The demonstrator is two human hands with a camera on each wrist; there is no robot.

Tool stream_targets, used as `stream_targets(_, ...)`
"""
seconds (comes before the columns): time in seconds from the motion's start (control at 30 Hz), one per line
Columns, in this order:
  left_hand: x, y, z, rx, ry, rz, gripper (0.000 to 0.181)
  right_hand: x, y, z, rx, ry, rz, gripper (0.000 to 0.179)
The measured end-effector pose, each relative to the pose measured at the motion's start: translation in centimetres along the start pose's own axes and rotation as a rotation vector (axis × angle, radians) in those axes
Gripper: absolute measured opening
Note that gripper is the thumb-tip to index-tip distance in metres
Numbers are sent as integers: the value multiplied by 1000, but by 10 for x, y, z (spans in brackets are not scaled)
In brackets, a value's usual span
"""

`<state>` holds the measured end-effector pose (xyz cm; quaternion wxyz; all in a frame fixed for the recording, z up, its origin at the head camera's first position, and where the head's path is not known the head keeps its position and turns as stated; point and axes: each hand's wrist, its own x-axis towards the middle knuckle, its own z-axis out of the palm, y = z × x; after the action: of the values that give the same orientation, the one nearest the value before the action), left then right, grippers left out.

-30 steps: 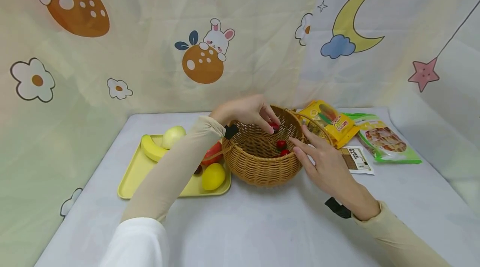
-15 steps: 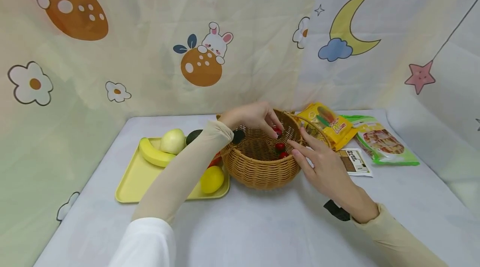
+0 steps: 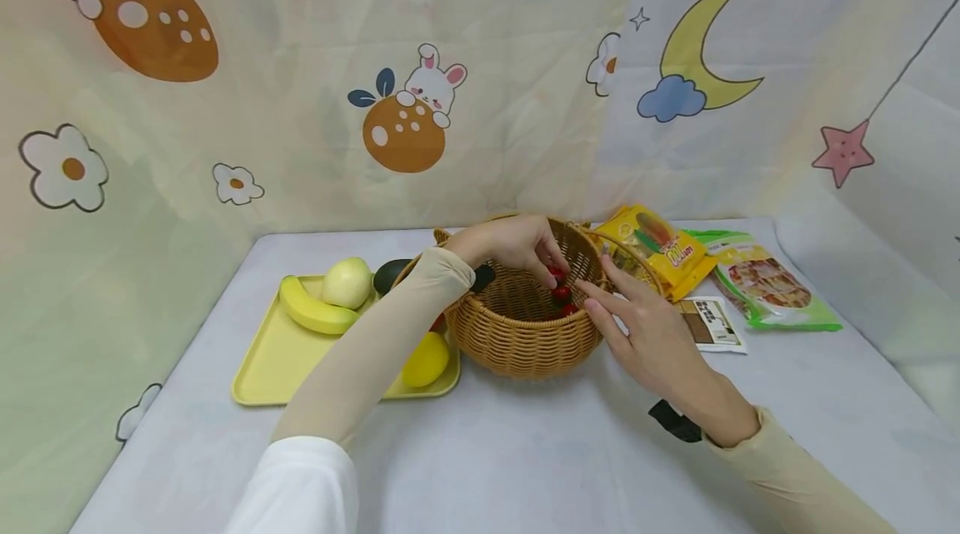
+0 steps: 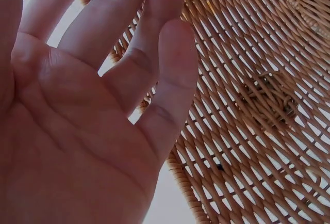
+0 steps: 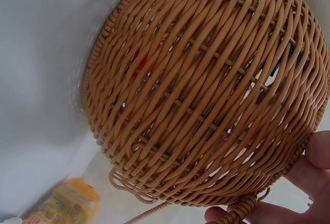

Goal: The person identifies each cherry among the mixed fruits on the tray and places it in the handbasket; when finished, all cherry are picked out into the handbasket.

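My left hand (image 3: 517, 247) reaches down into the brown wicker basket (image 3: 525, 346) and pinches a small round red fruit (image 3: 557, 275) between its fingertips. Other red fruits (image 3: 562, 294) lie on the basket floor just below it. In the left wrist view the palm (image 4: 77, 126) hangs beside the woven wall, and what the fingertips pinch is out of sight. My right hand (image 3: 652, 334) grips the basket's right rim near the handle's base; its fingertips also show there in the right wrist view, beside the woven side (image 5: 206, 90).
Left of the basket, a yellow tray (image 3: 262, 376) bears a banana (image 3: 315, 313), a pale round fruit (image 3: 347, 282), a dark green fruit (image 3: 390, 274) and a lemon (image 3: 426, 361). Yellow packets (image 3: 660, 247), a green-edged bag (image 3: 772, 280) and a white-and-brown packet (image 3: 712, 324) lie right.
My left hand has moved slightly right and lower into the basket, carrying the red fruit down close to the others. My right hand stays at the rim.
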<state>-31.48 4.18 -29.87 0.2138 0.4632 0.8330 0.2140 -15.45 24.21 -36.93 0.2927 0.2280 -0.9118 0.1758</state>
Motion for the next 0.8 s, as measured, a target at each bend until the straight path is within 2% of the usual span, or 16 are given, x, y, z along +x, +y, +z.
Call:
stream_targets(0.33, 0, 2, 2, -20, -23, -24, 33, -1, 0, 0, -5, -11, 12, 35)
stream_targets(0.8, -1, 2, 2, 24, -41, -30, 32, 0, 0, 1, 10, -2, 5, 35)
